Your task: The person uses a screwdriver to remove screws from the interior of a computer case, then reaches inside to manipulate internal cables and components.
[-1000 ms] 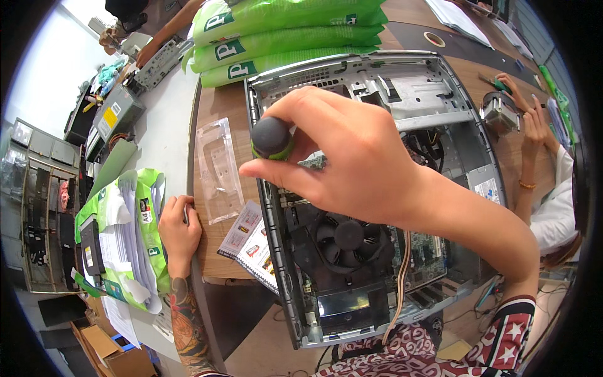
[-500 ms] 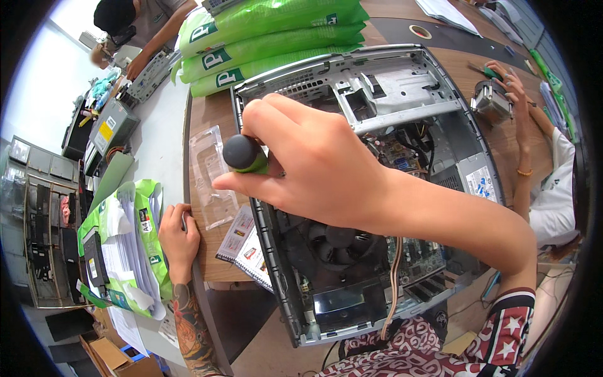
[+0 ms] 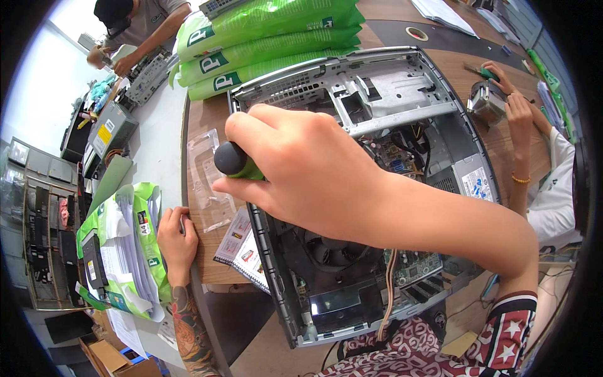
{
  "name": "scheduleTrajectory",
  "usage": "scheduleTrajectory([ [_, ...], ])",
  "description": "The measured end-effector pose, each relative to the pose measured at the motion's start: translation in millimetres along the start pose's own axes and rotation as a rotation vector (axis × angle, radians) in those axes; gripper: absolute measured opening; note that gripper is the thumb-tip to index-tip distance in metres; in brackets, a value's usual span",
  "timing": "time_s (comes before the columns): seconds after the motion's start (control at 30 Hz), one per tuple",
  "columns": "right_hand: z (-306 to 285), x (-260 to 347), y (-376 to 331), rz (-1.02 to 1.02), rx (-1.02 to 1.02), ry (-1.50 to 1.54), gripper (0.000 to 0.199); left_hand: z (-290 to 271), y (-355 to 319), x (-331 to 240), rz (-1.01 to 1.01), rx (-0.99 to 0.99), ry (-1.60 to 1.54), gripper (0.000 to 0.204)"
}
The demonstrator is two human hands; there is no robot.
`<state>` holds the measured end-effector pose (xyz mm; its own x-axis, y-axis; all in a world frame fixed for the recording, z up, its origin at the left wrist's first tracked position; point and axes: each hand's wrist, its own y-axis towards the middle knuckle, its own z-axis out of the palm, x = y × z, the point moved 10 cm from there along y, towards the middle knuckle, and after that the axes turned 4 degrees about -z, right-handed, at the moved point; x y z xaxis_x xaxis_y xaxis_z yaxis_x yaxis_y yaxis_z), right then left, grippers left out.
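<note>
My right hand (image 3: 308, 169) is closed around a screwdriver (image 3: 230, 159) with a black and green handle; its shaft and tip are hidden below the hand. Beneath it lies an opened desktop computer case (image 3: 402, 116), tilted toward me, its near end over my lap. Inside show a black fan (image 3: 330, 250), a circuit board (image 3: 422, 267), loose cables and a metal drive bracket. My left hand (image 3: 178, 239) rests at the edge of the grey table, fingers curled; whether anything is in them is hidden.
Green paper packs (image 3: 270, 50) are stacked behind the case. A clear plastic tray (image 3: 210, 179) and a spiral notebook (image 3: 242, 248) lie left of it. An opened paper pack (image 3: 151, 251) sits far left. At right, another person's hands touch a metal part (image 3: 487, 103); someone works at upper left.
My right hand and the screwdriver have shifted slightly left and down. The person at right has lowered one hand onto the metal part. My left hand stays nearly still.
</note>
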<state>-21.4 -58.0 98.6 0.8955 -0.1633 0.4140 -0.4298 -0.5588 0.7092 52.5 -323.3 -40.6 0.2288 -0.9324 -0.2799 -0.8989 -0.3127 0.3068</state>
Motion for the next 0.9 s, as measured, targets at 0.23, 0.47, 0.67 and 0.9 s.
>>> scheduleTrajectory([
  [0.23, 0.0, 4.4, -2.0, 0.035, 0.117, -0.225, 0.019, 9.4, 5.0, -7.0, -0.011, 0.037, 0.013, 0.012],
  [0.47, 23.7, 4.0, 14.9, 0.116, 0.238, -0.196, 0.028, -4.2, -6.2, 12.4, 0.046, -0.044, -0.066, 0.014],
  [0.67, 12.2, -10.2, 7.9, 0.096, 0.178, -0.161, 0.028, 2.3, 1.4, -7.5, 0.067, -0.03, -0.02, 0.013],
  [0.9, -8.4, -8.2, -4.6, 0.055, 0.031, -0.154, 0.031, -1.3, -0.6, -5.3, 0.071, -0.021, -0.011, 0.013],
])
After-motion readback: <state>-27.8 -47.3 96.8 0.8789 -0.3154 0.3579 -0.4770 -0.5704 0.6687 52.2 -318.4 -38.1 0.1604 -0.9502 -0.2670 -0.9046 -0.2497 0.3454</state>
